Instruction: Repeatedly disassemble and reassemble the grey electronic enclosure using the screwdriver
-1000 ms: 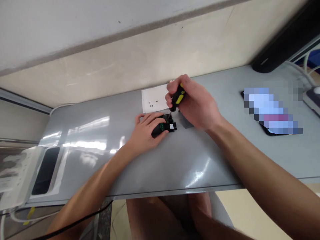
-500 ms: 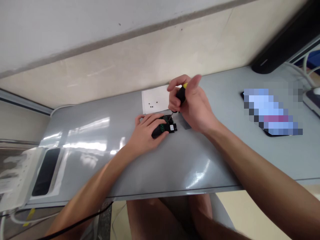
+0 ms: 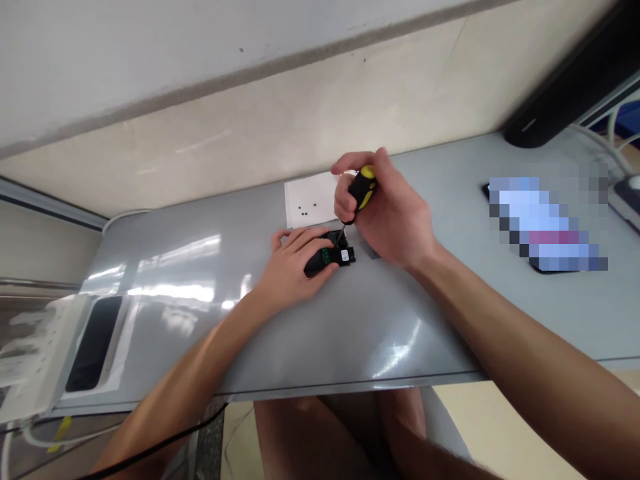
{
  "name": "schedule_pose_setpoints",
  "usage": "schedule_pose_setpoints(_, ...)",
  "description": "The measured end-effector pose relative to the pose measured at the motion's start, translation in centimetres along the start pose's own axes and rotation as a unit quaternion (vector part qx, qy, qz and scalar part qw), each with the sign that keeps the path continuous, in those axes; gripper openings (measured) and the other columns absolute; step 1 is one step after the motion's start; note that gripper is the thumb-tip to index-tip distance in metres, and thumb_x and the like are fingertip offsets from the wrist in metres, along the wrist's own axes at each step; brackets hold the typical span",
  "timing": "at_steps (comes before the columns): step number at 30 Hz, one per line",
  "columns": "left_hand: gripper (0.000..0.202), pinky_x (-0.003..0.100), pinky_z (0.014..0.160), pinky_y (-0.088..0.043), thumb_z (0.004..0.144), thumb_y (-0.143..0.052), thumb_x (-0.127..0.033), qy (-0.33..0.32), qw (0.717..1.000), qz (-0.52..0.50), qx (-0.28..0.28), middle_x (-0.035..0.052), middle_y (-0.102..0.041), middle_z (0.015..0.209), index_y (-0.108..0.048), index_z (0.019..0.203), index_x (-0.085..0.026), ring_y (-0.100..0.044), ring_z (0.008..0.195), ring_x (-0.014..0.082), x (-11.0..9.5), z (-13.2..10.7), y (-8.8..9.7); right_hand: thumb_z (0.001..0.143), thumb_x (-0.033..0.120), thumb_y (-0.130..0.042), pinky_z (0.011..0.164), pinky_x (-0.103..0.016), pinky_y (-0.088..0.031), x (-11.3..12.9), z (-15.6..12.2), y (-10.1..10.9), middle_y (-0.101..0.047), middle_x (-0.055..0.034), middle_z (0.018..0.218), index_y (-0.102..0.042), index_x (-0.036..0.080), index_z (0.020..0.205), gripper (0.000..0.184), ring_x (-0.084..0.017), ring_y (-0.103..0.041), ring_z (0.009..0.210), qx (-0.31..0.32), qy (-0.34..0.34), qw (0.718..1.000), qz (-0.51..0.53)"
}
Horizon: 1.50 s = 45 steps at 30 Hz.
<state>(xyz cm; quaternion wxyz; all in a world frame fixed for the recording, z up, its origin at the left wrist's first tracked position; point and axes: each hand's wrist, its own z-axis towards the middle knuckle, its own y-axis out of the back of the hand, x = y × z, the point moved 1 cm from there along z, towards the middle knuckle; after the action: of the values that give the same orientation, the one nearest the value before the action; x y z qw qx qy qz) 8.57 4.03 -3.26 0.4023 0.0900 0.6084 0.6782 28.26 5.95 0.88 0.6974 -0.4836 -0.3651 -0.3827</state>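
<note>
A small black electronic device with green circuit board showing point(image 3: 344, 255) lies on the grey desk, a white label on its right part. My left hand point(image 3: 296, 261) is closed over its left side, fingers across the top and thumb along the near edge, pressing it to the desk. In my right hand point(image 3: 393, 210) is a black and yellow screwdriver point(image 3: 363, 189), tilted, its shaft running down to the device. Its tip is too small to make out. Behind the device, several tiny dark screws point(image 3: 304, 213) rest on a white sheet of paper point(image 3: 323, 193).
Partly hidden under my right hand is a flat dark grey piece point(image 3: 371, 251). To the right lies a phone with a blurred screen point(image 3: 545, 227), near a black cylinder point(image 3: 533, 127). At left are another phone point(image 3: 94, 343) and a white power strip point(image 3: 47, 360). The wall point(image 3: 225, 147) borders the desk's back.
My right hand has turned around the screwdriver handle: the thumb has swung inward and more of the yellow handle end shows. My left hand and the device stay in place.
</note>
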Motion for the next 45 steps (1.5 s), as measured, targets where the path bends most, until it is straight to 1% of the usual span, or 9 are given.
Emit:
schedule_pose_setpoints(4,0.019,0.054,0.12,-0.039,0.106,-0.065,-0.039,0.005,1.0,0.007,0.002,0.0078,-0.072,0.148,-0.07,0.119,-0.027,-0.067,0.136,0.0308,-0.03,0.04,-0.04,0.093,0.068,-0.076,0.073,-0.034,-0.053,0.21,-0.19,-0.07,-0.059,-0.0006,0.083,-0.068,0.028,0.091,0.04,-0.018,-0.058,0.077,0.001,0.015,0.999,-0.033)
schedule_pose_setpoints(8,0.019,0.054,0.119,-0.039,0.105,-0.065,-0.039,0.005,1.0,0.004,0.004,0.0078,-0.073,0.148,-0.07,0.119,-0.027,-0.067,0.135,0.0312,0.02,0.09,-0.09,0.084,0.073,-0.082,0.061,-0.032,-0.052,-0.09,-0.04,0.26,-0.056,0.0035,0.072,-0.059,0.03,0.087,0.049,-0.016,-0.055,0.066,-0.017,0.004,0.999,-0.049)
schedule_pose_setpoints(14,0.018,0.054,0.117,-0.039,0.106,-0.064,-0.039,-0.003,1.0,-0.006,-0.006,0.0075,-0.075,0.144,-0.069,0.118,-0.027,-0.069,0.131,0.03,0.13,0.11,-0.12,0.087,0.079,-0.074,0.052,-0.032,-0.042,-0.56,0.39,0.81,-0.045,0.0051,0.065,-0.061,0.03,0.087,0.051,-0.014,-0.043,0.057,-0.04,0.022,0.998,-0.047)
schedule_pose_setpoints(21,0.018,0.054,0.118,-0.039,0.106,-0.064,-0.039,-0.003,1.0,-0.007,-0.003,0.0072,-0.074,0.146,-0.069,0.119,-0.027,-0.068,0.133,0.0305,0.05,0.09,-0.09,0.105,0.072,-0.054,0.066,-0.035,-0.043,0.32,-0.01,0.1,-0.051,0.002,0.07,-0.075,0.027,0.105,0.05,-0.015,-0.047,0.064,0.018,0.007,1.0,-0.001)
schedule_pose_setpoints(25,0.018,0.054,0.118,-0.039,0.105,-0.065,-0.039,0.002,1.0,0.001,0.001,0.0078,-0.073,0.148,-0.07,0.118,-0.028,-0.068,0.134,0.031,0.07,0.11,-0.1,0.099,0.067,-0.07,0.07,-0.034,-0.049,0.22,-0.21,0.41,-0.063,-0.0006,0.084,-0.068,0.027,0.088,0.042,-0.015,-0.059,0.074,0.025,0.027,0.998,-0.041)
schedule_pose_setpoints(29,0.018,0.054,0.118,-0.039,0.106,-0.065,-0.04,-0.006,1.0,-0.002,-0.003,0.0074,-0.075,0.145,-0.069,0.118,-0.027,-0.069,0.132,0.0308,0.13,0.1,-0.08,0.091,0.072,-0.076,0.063,-0.033,-0.048,-0.2,-0.02,0.63,-0.055,0.0034,0.071,-0.055,0.028,0.08,0.05,-0.015,-0.051,0.063,-0.013,0.027,0.998,-0.06)
schedule_pose_setpoints(34,0.017,0.054,0.118,-0.039,0.106,-0.064,-0.039,-0.007,1.0,-0.002,-0.004,0.0071,-0.075,0.145,-0.069,0.118,-0.027,-0.069,0.132,0.03,0.01,0.14,0.04,0.101,0.079,-0.054,0.065,-0.036,-0.049,0.04,0.35,0.33,-0.052,0.0008,0.071,-0.068,0.027,0.089,0.055,-0.017,-0.05,0.064,-0.003,-0.009,1.0,0.004)
schedule_pose_setpoints(40,0.019,0.054,0.118,-0.039,0.105,-0.065,-0.039,-0.003,1.0,0.004,-0.004,0.0072,-0.074,0.146,-0.071,0.118,-0.027,-0.069,0.132,0.0303,0.05,0.12,-0.07,0.088,0.064,-0.082,0.074,-0.036,-0.058,0.31,0.14,0.47,-0.064,-0.0012,0.091,-0.059,0.026,0.08,0.045,-0.018,-0.067,0.08,-0.021,-0.028,0.999,-0.002)
schedule_pose_setpoints(45,0.019,0.055,0.119,-0.039,0.105,-0.065,-0.039,-0.002,1.0,0.006,-0.007,0.0072,-0.074,0.146,-0.071,0.119,-0.028,-0.069,0.131,0.0307,0.11,0.03,-0.18,0.082,0.066,-0.088,0.061,-0.032,-0.052,-0.18,0.21,0.51,-0.052,0.0042,0.072,-0.054,0.03,0.086,0.05,-0.016,-0.054,0.064,-0.051,-0.031,0.998,-0.02)
